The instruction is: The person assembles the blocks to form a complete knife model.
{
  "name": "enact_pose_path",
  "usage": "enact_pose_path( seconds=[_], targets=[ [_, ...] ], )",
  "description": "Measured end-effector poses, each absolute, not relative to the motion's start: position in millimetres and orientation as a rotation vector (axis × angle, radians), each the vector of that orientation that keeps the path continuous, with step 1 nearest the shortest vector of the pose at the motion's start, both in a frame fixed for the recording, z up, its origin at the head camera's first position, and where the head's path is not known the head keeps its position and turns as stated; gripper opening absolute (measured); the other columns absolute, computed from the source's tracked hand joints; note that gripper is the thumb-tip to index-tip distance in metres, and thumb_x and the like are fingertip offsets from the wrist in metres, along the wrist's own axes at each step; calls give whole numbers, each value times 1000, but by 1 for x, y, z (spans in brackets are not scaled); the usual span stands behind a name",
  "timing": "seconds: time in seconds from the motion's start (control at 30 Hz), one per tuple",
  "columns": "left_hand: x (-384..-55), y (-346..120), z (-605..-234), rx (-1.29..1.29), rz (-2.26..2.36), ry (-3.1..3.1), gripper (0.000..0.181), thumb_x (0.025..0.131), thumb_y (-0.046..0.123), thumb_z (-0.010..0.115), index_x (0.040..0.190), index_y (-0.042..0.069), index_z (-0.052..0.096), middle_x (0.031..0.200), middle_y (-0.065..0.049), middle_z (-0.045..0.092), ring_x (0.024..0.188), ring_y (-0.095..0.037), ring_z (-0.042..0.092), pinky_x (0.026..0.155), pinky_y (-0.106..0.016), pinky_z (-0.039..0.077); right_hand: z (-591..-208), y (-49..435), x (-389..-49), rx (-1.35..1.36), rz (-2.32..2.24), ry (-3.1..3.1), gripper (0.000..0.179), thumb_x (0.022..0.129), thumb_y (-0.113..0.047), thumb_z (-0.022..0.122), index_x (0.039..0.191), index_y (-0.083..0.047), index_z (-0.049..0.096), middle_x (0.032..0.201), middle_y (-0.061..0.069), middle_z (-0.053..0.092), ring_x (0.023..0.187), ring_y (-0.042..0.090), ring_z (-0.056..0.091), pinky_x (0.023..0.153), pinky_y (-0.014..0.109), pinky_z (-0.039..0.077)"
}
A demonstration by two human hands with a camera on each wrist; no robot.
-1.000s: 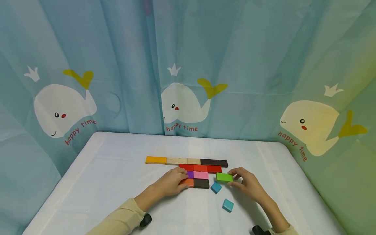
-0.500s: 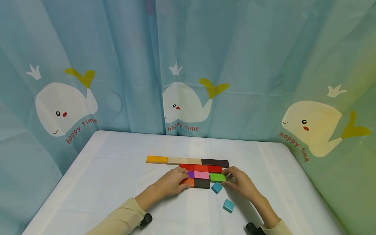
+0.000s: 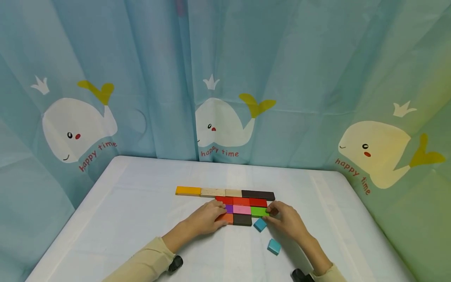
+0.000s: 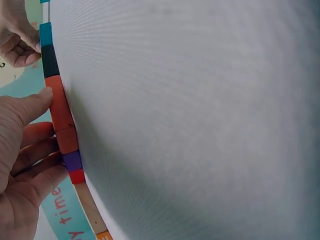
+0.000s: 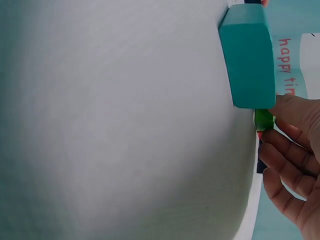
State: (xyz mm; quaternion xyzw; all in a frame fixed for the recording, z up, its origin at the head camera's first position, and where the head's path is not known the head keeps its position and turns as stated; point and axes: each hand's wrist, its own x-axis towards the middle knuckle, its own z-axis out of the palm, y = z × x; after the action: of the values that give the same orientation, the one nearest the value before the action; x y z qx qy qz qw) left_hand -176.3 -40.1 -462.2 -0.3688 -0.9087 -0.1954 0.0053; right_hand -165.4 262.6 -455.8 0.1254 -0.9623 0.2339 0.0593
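In the head view, several flat rectangular blocks lie in rows on the table. My left hand (image 3: 205, 217) rests on the rows' left end. In the left wrist view, its thumb touches an orange block (image 4: 61, 107) and its fingertips reach a purple block (image 4: 73, 161). My right hand (image 3: 288, 220) pinches a green block (image 3: 258, 212) by its right end, between thumb and fingers. The green block sits right of a pink block (image 3: 242, 210) and below the red blocks (image 3: 241, 201). The left hand covers the left ends of some blocks.
A blue block (image 3: 260, 225) lies askew just in front of the green one. Nearer still is a teal block (image 3: 274, 246). Behind the rows runs a line with a yellow block (image 3: 188, 190), pale blocks and a dark brown block (image 3: 258, 195). A whale-print curtain hangs behind the table (image 3: 148, 176).
My right hand has moved left with the green block, bringing it from apart to beside the pink block. The left hand has stayed in place on the blocks.
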Motion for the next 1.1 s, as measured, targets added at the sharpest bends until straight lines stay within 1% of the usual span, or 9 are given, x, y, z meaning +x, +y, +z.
enact_pose_path(
  seconds=[0.2,0.43,0.67,0.73,0.93,1.1],
  targets=[
    [-176,-40,-462,-1168,-609,-2819,40,94,28,76,122,0,73,128,-14,69,121,-28,62,105,-38,51,-457,262,-167,369,716,-2921,24,81,-14,87,96,-9,69,87,-2,68,81,12,62,77,34,56],
    [-176,-39,-462,-1171,-590,-2818,40,93,29,76,122,0,73,128,-13,69,120,-27,62,105,-37,51,-456,261,-168,345,771,-2925,27,81,-13,87,100,-7,68,88,-1,68,80,12,62,77,30,57],
    [-175,-40,-462,-1158,-581,-2828,41,93,29,76,122,1,74,129,-12,69,121,-26,62,105,-37,51,-454,262,-164,342,808,-2912,25,82,-15,87,99,-7,70,89,-1,69,82,13,64,78,32,57],
    [-175,-40,-462,-1158,-588,-2826,41,93,29,76,122,1,74,128,-13,69,120,-27,62,105,-37,51,-453,262,-161,346,837,-2892,24,83,-16,86,98,-8,71,88,-3,69,82,13,64,76,31,57],
    [-176,-41,-461,-1162,-613,-2821,40,94,27,76,122,0,73,128,-13,69,120,-27,62,105,-38,51,-451,263,-147,424,990,-2817,20,84,-19,85,96,-11,72,87,-7,69,81,12,63,66,24,51],
    [-176,-40,-461,-1164,-620,-2827,40,94,27,76,123,-1,73,129,-13,68,122,-28,62,106,-39,51,-450,261,-139,436,1031,-2847,26,83,-24,87,99,-10,72,88,-5,69,83,15,62,66,23,52]
  ],
)
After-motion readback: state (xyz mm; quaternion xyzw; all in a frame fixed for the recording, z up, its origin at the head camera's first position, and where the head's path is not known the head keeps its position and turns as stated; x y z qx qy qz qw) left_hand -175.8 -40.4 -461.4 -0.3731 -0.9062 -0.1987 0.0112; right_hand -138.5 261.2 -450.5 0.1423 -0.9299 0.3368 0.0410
